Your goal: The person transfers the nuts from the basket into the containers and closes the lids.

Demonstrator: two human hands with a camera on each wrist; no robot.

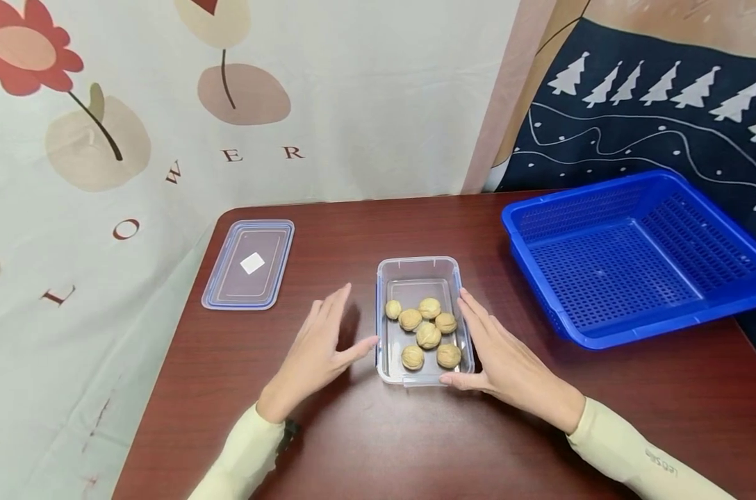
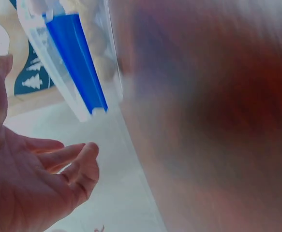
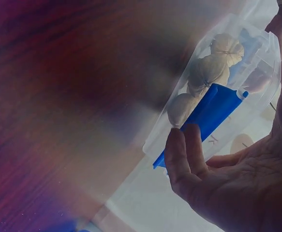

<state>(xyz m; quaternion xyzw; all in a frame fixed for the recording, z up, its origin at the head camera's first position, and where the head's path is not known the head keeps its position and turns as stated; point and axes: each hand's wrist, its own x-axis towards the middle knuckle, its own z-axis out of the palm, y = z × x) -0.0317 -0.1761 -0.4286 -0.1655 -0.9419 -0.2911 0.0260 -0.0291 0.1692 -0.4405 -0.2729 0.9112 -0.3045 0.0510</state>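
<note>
A clear plastic food container point(image 1: 415, 278) with blue side latches sits on the table. Several walnuts point(image 1: 429, 335) lie on its floor, mostly toward the near half. To its left, my left hand point(image 1: 315, 351) is spread, its thumb tip close to the container's left wall and the other fingers apart from it. My right hand point(image 1: 509, 354) lies along the right wall, with the thumb at the near right corner. In the right wrist view, fingertips point(image 3: 177, 145) touch the blue latch point(image 3: 213, 111) on that side. The left wrist view shows the palm facing the opposite blue latch point(image 2: 78, 63).
A clear lid point(image 1: 247, 285) with a blue seal and a white square sticker lies at the table's back left. A blue perforated basket point(image 1: 543, 305) stands at the right. Printed cloth point(image 1: 384, 104) hangs behind the dark red-brown table point(image 1: 378, 444).
</note>
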